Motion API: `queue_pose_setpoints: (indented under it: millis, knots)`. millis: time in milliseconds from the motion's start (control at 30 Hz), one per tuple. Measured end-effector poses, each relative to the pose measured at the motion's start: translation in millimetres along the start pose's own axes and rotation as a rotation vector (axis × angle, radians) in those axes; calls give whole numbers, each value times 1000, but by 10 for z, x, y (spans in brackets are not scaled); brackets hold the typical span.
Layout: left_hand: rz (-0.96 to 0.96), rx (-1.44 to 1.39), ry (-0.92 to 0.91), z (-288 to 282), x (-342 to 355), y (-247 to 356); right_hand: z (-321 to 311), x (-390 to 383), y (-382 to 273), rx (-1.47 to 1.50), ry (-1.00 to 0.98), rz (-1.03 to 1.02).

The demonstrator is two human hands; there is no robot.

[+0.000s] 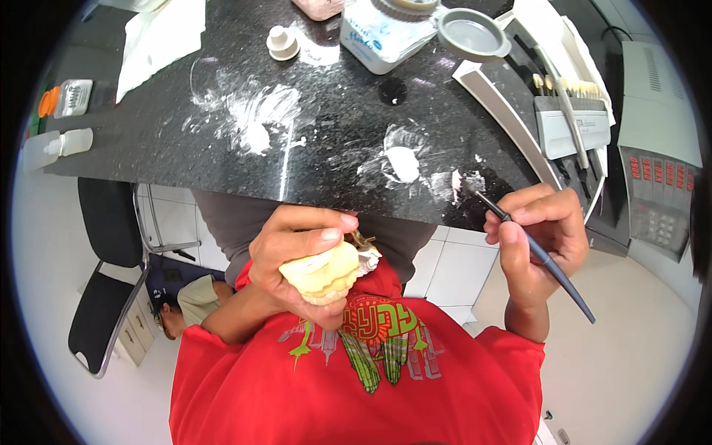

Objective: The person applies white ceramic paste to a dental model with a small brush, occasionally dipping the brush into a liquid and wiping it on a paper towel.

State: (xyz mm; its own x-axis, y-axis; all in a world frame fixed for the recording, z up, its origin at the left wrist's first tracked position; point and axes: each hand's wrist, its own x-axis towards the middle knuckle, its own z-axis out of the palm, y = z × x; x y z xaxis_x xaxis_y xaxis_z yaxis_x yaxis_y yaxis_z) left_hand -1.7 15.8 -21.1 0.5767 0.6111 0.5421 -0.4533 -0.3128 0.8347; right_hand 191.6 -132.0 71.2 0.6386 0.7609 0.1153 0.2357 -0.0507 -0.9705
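Your left hand (300, 256) is wrapped around a pale yellow dental cast (322, 273) at the centre of the frame, fingers (326, 233) curled over its top and thumb beneath, holding it just in front of your red shirt (356, 386) and below the near edge of the dark speckled surface (326, 111). Your right hand (538, 237), at centre right, pinches a thin dark brush (538, 252) between thumb and fingertips, its tip pointing up-left toward the edge of the surface, well apart from the cast. White powder smears (256, 119) mark the surface in the upper middle. At the top centre stands a white jar (386, 33) with its grey lid (473, 33) flipped open, and a tray of tooth shade tabs (571, 111) lies at upper right.
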Motion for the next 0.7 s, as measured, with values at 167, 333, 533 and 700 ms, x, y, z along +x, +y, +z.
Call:
queue_pose_setpoints:
  millis: [167, 333, 533, 700]
  knots:
    - [-4, 29, -46, -13, 27, 9, -39, 14, 3, -59, -45, -16]
    - [-8, 12, -67, -38, 38, 16, -48, 23, 12, -114, -52, -20]
    - [-20, -8, -57, -28, 14, 18, -47, 36, 3, -141, -83, -27]
    - [-2, -19, -60, -56, 31, 10, -13, 11, -40, 155, 76, 78]
